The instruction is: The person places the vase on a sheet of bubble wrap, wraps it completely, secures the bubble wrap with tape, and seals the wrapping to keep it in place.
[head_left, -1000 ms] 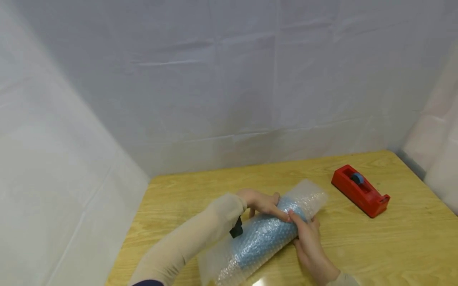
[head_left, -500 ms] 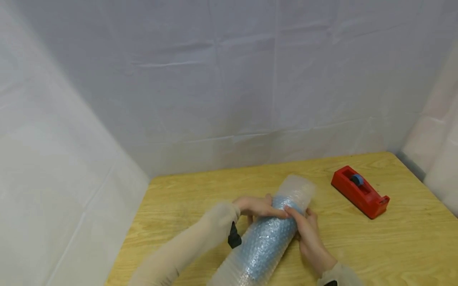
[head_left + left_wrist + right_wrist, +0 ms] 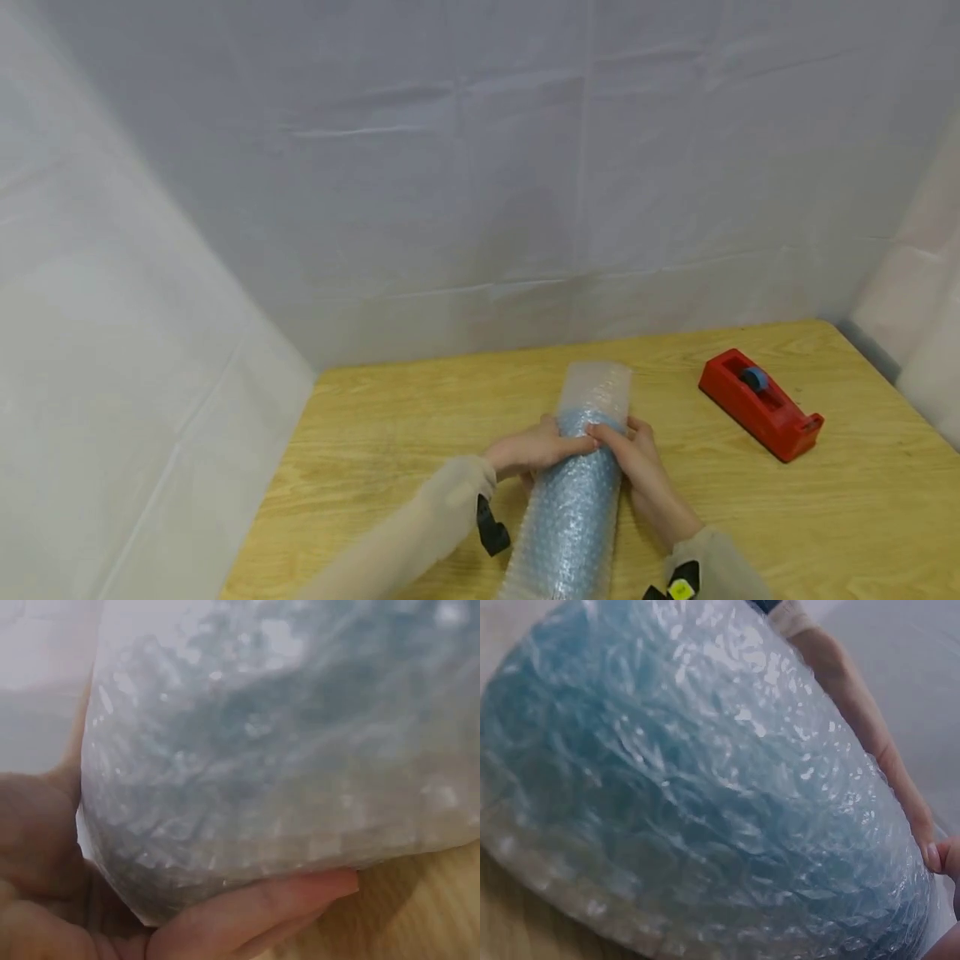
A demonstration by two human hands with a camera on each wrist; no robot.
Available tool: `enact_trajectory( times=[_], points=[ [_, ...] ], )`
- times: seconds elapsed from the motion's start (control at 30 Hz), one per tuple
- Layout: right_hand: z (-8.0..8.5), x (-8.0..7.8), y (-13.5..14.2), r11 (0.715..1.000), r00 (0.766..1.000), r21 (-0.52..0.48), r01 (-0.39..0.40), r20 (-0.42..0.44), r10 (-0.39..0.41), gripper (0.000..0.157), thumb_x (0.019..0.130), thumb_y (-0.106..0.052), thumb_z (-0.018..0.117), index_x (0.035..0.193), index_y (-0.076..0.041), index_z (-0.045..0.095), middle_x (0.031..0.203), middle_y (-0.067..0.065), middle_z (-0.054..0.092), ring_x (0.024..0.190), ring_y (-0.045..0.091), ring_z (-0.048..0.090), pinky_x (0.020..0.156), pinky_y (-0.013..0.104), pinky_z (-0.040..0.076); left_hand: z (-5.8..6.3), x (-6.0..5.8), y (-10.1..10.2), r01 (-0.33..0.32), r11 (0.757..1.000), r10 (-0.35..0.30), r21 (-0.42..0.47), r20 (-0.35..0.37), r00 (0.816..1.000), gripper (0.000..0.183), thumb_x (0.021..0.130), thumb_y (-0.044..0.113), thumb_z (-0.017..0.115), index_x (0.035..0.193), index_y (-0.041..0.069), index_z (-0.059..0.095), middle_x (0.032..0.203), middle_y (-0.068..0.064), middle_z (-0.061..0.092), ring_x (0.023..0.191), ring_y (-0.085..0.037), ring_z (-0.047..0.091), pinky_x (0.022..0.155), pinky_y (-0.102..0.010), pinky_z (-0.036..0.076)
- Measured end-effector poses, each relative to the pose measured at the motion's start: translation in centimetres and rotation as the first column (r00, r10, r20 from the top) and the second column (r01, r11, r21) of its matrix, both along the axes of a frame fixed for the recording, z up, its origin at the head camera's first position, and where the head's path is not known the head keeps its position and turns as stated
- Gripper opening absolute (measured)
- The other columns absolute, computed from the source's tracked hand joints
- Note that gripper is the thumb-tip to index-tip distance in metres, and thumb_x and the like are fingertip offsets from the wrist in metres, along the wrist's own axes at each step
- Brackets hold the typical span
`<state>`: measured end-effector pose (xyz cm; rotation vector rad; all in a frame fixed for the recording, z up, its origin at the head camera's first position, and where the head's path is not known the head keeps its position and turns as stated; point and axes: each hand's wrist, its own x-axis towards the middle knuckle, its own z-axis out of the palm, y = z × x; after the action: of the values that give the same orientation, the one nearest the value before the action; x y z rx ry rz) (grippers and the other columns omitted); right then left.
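Note:
A long bubble-wrapped roll (image 3: 576, 517), pale blue inside with loose clear wrap at its far end, points away from me over the table. My left hand (image 3: 532, 450) grips it from the left, thumb on top. From the right, my right hand (image 3: 637, 471) holds the same stretch, and the two thumb tips meet on the upper face. In the left wrist view, fingers (image 3: 247, 911) curl beneath the rounded bubble wrap (image 3: 262, 750). The right wrist view is mostly filled by the wrap (image 3: 705, 795), with both thumbs at its right edge. The object inside is blurred by the bubbles.
A red tape dispenser (image 3: 757, 404) with a blue-cored roll stands at the right on the wooden table (image 3: 390, 417). White sheeting (image 3: 450, 183) rises behind the table and along both sides. Small black devices (image 3: 492, 527) are strapped to the wrists.
The wrapped roll has swung from a slant toward the right to nearly straight ahead, its far end moving left. Both hands have kept their hold and shifted slightly left with it. The dispenser stays put.

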<state>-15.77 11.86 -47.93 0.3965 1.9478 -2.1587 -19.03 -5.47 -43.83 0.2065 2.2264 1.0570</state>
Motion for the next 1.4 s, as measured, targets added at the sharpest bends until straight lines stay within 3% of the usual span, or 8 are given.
enact_trajectory(
  times=[0.33, 0.43, 0.63, 0.83, 1.0, 1.1, 1.2, 1.4],
  points=[
    [-0.1, -1.0, -0.2, 0.996, 0.997, 0.056, -0.067, -0.021, 0.068, 0.100, 0.087, -0.035, 0.072, 0.153, 0.003, 0.007, 0.150, 0.032, 0.025, 0.136, 0.041, 0.029, 0.113, 0.056, 0.025, -1.0, 1.0, -0.4, -0.141, 0.987, 0.144, 0.071, -0.030, 0.989, 0.116, 0.088, 0.066, 0.059, 0.153, -0.012, 0.002, 0.152, -0.035, 0.022, 0.105, -0.038, 0.057, 0.057, -0.046, 0.057],
    [0.0, -1.0, -0.5, 0.994, 0.996, 0.076, -0.080, -0.032, 0.082, 0.097, 0.088, -0.036, 0.070, 0.153, 0.002, 0.009, 0.150, 0.033, 0.025, 0.137, 0.042, 0.029, 0.113, 0.057, 0.024, -1.2, 1.2, -0.5, -0.150, 0.985, 0.155, 0.082, -0.056, 0.986, 0.114, 0.089, 0.064, 0.059, 0.151, -0.015, 0.005, 0.149, -0.038, 0.025, 0.105, -0.040, 0.057, 0.060, -0.047, 0.057],
    [-0.5, -1.0, -1.1, 0.995, 0.993, 0.020, -0.102, -0.058, 0.103, 0.089, 0.093, -0.034, 0.061, 0.152, 0.001, 0.004, 0.157, 0.032, 0.007, 0.144, 0.043, 0.011, 0.116, 0.058, 0.011, -1.4, 1.6, -0.6, -0.147, 0.983, 0.156, 0.115, -0.079, 0.985, 0.112, 0.090, 0.062, 0.058, 0.149, -0.018, 0.007, 0.142, -0.041, 0.032, 0.099, -0.041, 0.060, 0.054, -0.047, 0.056],
    [-0.6, -0.8, -1.2, 0.994, 0.995, -0.070, -0.084, -0.064, 0.079, 0.084, 0.096, -0.032, 0.057, 0.153, -0.001, 0.003, 0.154, 0.029, 0.010, 0.140, 0.043, 0.017, 0.115, 0.057, 0.016, -1.4, 1.9, -0.4, -0.136, 0.983, 0.150, 0.123, -0.106, 0.983, 0.114, 0.091, 0.065, 0.056, 0.148, -0.020, 0.006, 0.142, -0.042, 0.030, 0.096, -0.038, 0.061, 0.056, -0.044, 0.057],
    [-0.4, -0.9, -1.3, 0.995, 0.997, -0.070, -0.064, -0.058, 0.060, 0.084, 0.095, -0.031, 0.059, 0.153, -0.001, 0.007, 0.154, 0.028, 0.015, 0.138, 0.040, 0.023, 0.112, 0.053, 0.022, -1.3, 2.3, 0.0, -0.155, 0.981, 0.172, 0.117, -0.158, 0.972, 0.110, 0.091, 0.063, 0.057, 0.146, -0.022, 0.013, 0.140, -0.041, 0.035, 0.104, -0.037, 0.058, 0.071, -0.045, 0.057],
    [-0.3, -1.1, -1.2, 0.996, 0.996, -0.047, -0.069, -0.066, 0.066, 0.083, 0.095, -0.031, 0.060, 0.153, -0.001, 0.009, 0.154, 0.028, 0.016, 0.138, 0.040, 0.024, 0.113, 0.053, 0.022, -1.2, 2.5, 0.2, -0.163, 0.982, 0.178, 0.092, -0.181, 0.967, 0.113, 0.090, 0.065, 0.055, 0.146, -0.022, 0.012, 0.142, -0.043, 0.033, 0.117, -0.045, 0.053, 0.087, -0.050, 0.053],
    [-0.4, -1.2, -1.2, 0.996, 0.995, -0.032, -0.078, -0.072, 0.075, 0.083, 0.094, -0.030, 0.060, 0.153, 0.000, 0.010, 0.154, 0.028, 0.017, 0.138, 0.040, 0.023, 0.113, 0.053, 0.021, -1.1, 2.6, 0.4, -0.159, 0.986, 0.164, 0.040, -0.199, 0.966, 0.118, 0.090, 0.071, 0.050, 0.147, -0.022, 0.006, 0.143, -0.046, 0.030, 0.125, -0.050, 0.047, 0.095, -0.054, 0.048],
    [-0.5, -1.3, -1.2, 0.994, 0.991, -0.034, -0.108, -0.082, 0.105, 0.082, 0.094, -0.030, 0.061, 0.153, -0.001, 0.012, 0.154, 0.029, 0.017, 0.137, 0.041, 0.026, 0.111, 0.053, 0.023, -1.0, 2.7, 0.4, -0.259, 0.960, 0.270, 0.101, -0.111, 0.956, 0.099, 0.099, 0.066, 0.028, 0.151, -0.015, 0.005, 0.146, -0.041, 0.031, 0.114, -0.050, 0.054, 0.063, -0.054, 0.056]
  ],
)
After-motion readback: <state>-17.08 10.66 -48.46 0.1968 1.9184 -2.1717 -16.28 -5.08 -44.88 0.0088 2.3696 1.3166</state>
